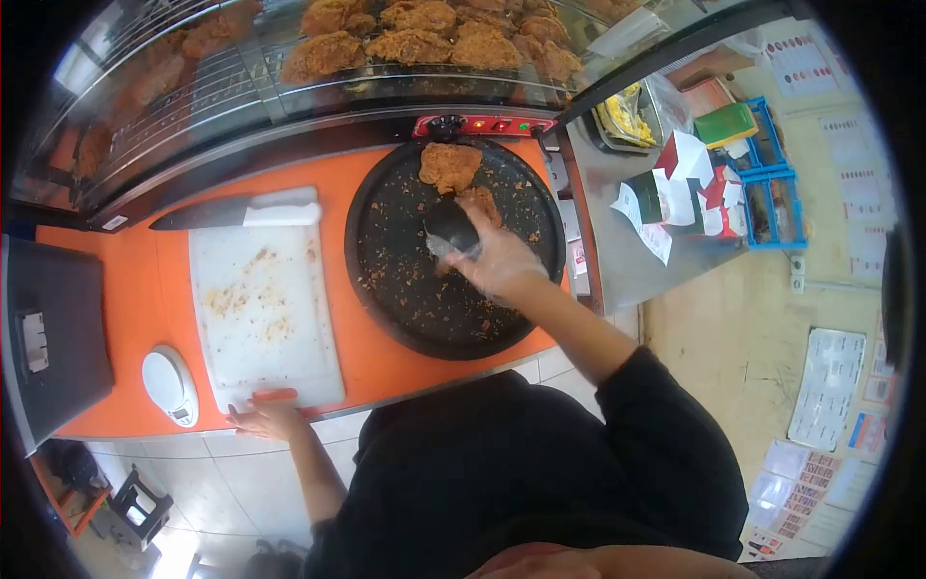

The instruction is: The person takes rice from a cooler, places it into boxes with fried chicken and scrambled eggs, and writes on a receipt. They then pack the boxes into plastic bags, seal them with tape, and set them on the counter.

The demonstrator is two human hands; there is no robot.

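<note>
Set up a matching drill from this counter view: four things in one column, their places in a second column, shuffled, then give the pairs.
Things:
1. knife
2. kitchen scale
3. left hand
4. right hand

Places:
A. over the round black tray, holding black tongs
B. on the near edge of the white cutting board
C. at the far end of the cutting board, lying flat
D. on the orange counter, left of the cutting board

Pairs: 1-C, 2-D, 3-B, 4-A

one head cam, fisheye, looks steeply down from above at orange counter (367, 357), fairly close.
</note>
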